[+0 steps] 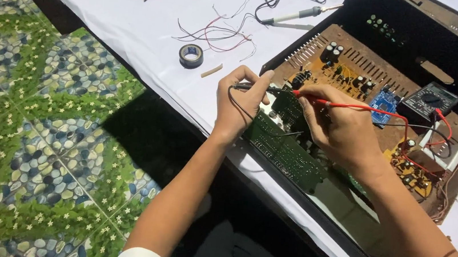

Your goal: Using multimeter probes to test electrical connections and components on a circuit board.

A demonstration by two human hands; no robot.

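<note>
Patterned pebble-and-leaf floor tiles run beside our white-covered table (137, 26), where an opened amplifier chassis (422, 47) lies. We judge the probing under way, nothing yet finished: our left hand (237, 103) pinches the black probe (243, 86) and our right hand (336, 123) grips the red probe (324, 102), both tips near the green circuit board (287, 149) at the chassis front. The board stands on edge, densely soldered. A multimeter (428, 101) rests inside.

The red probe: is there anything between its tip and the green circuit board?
Nothing visible does. The right hand holds the red probe over the green circuit board. The left hand with the black probe is beside it, not across it.
</note>
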